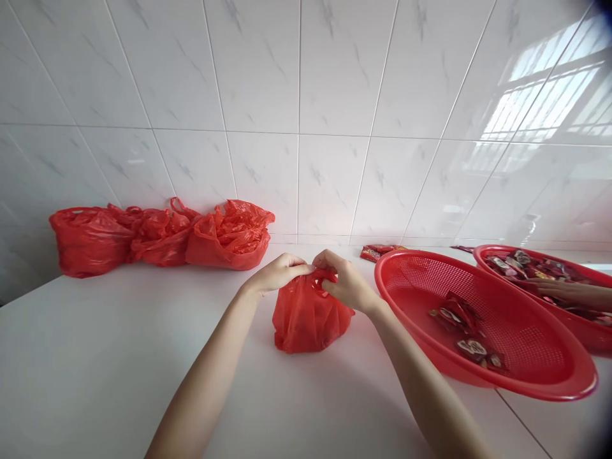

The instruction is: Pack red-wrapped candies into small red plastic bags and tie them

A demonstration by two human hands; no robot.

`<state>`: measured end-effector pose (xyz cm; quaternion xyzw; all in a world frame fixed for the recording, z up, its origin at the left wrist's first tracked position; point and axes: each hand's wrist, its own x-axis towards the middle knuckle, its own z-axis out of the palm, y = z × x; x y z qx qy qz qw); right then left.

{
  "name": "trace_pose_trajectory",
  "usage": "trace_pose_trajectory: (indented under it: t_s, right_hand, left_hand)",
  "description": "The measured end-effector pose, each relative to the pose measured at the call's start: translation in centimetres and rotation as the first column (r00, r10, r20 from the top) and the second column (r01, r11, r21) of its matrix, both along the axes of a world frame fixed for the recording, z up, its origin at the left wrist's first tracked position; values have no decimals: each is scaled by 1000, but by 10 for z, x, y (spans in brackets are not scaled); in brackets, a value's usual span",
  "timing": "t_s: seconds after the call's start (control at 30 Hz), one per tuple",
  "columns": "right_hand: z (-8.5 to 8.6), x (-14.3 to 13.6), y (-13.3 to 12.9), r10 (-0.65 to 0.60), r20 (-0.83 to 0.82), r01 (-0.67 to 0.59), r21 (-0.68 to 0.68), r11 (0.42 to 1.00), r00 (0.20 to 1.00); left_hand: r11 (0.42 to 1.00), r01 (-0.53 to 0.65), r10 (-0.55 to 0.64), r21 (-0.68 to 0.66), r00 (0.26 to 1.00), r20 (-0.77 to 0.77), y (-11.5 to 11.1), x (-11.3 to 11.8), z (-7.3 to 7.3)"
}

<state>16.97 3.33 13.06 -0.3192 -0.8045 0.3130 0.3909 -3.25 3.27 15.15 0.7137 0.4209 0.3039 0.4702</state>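
Note:
A red plastic bag (310,322) stands upright on the white table in front of me, bulging at the base and gathered at the top. My left hand (280,274) pinches the bag's top edge from the left, its fingers closed. From the right, my right hand (347,280) grips the top by its handle loop, fingers curled through or around it. The fingertips of both hands meet over the bag's mouth. What lies inside the bag is hidden.
Several red plastic bags (227,239) line the wall at left. A red oval basket (421,280) with a few wrapped packets (471,347) stands at right. Behind it, another person's hand (571,292) reaches into a second red basket (488,250) of packets. Red packets (377,252) lie by the wall.

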Motion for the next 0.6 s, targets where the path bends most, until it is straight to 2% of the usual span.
trace_pose_trajectory:
  t_s: [0.1, 0.23, 0.47, 0.6]
  right_hand:
    - [1, -1, 0, 20, -48, -20, -2, 1000, 999]
    - [3, -1, 0, 18, -49, -15, 62, 998, 999]
    - [3, -2, -1, -8, 79, -10, 229, 973, 997]
    - [3, -4, 0, 3, 10, -6, 277, 961, 1000]
  left_hand:
    - [993, 17, -1, -119, 991, 133, 4, 0, -3]
    - [968, -21, 85, -251, 966, 246, 11, -2, -9]
    - [952, 2, 119, -308, 919, 376, 16, -3, -14]
    - [959, 5, 101, -282, 928, 358, 15, -4, -14]
